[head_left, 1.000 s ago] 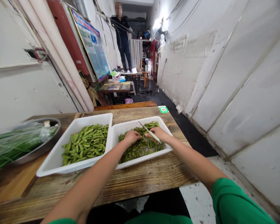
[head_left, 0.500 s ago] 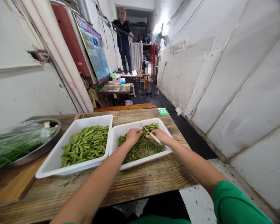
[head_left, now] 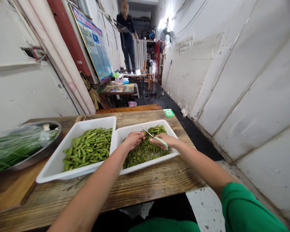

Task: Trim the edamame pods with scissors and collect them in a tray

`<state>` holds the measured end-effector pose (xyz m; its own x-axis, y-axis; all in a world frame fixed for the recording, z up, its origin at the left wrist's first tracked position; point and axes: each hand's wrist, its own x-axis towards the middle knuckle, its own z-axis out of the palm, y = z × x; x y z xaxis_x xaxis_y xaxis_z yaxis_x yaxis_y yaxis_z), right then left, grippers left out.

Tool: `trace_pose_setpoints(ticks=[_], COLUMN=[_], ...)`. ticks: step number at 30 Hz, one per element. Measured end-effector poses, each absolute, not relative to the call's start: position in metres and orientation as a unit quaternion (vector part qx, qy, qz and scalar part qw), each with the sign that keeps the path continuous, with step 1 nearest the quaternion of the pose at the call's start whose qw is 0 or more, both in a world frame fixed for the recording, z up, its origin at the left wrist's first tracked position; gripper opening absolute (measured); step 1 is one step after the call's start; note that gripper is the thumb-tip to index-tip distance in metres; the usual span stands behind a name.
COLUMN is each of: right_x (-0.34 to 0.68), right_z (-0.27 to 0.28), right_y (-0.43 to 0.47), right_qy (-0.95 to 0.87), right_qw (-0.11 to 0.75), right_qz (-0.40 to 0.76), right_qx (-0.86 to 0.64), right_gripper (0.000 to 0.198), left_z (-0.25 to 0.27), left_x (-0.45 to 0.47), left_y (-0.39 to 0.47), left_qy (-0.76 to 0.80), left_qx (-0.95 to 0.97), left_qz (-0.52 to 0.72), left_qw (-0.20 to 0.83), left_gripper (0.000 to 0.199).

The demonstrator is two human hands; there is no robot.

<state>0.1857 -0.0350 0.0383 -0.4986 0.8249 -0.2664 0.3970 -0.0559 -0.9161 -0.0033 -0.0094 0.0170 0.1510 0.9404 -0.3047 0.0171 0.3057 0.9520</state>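
Observation:
My right hand (head_left: 166, 140) is closed around scissors (head_left: 162, 142) with pale green handles. Their blades point up and left, toward the fingertips of my left hand (head_left: 134, 139). That hand is pinched closed above the right white tray (head_left: 137, 126); anything between its fingers is too small to make out. Green edamame pods (head_left: 138, 158) lie loose in this tray below both hands, partly hidden by them. Beside it, on the left, a second white tray (head_left: 50, 167) holds a larger heap of edamame pods (head_left: 89, 148).
A metal basin (head_left: 59, 137) with bagged long green stalks (head_left: 16, 151) stands at the left, by a wooden board (head_left: 21, 190). The wooden table (head_left: 135, 193) bears a green QR card (head_left: 169, 112). Farther back, a person (head_left: 127, 42) stands on a table.
My left hand has shifted slightly left and toward me, its fingers more visible. The scissors have moved a little left with my right hand. The far person's arms have changed position.

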Motion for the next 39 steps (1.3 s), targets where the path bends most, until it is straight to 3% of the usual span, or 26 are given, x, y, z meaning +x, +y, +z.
trace_pose_setpoints(ticks=[7,20,29,39], right_x=[0.188,0.19,0.188,0.179], right_z=[0.036,0.03,0.027,0.021], right_y=[-0.035,-0.029,-0.028,-0.028], right_qy=[-0.693,-0.714,-0.714,-0.619], right_qw=[0.18,0.163,0.205,0.162], right_qz=[0.529,0.488,0.466,0.649], right_qx=[-0.456,-0.475,-0.48,-0.411], right_gripper=[0.046,0.041,0.041,0.039], left_z=[0.019,0.011,0.017,0.024], left_x=[-0.004,-0.008,-0.011,-0.013], left_y=[-0.012,-0.011,-0.007,-0.003], left_qy=[0.562,0.564,0.537,0.489], left_qx=[0.448,0.508,0.419,0.311], left_qz=[0.369,0.368,0.42,0.516], left_qw=[0.589,0.536,0.599,0.63], left_gripper=[0.029,0.028,0.02,0.007])
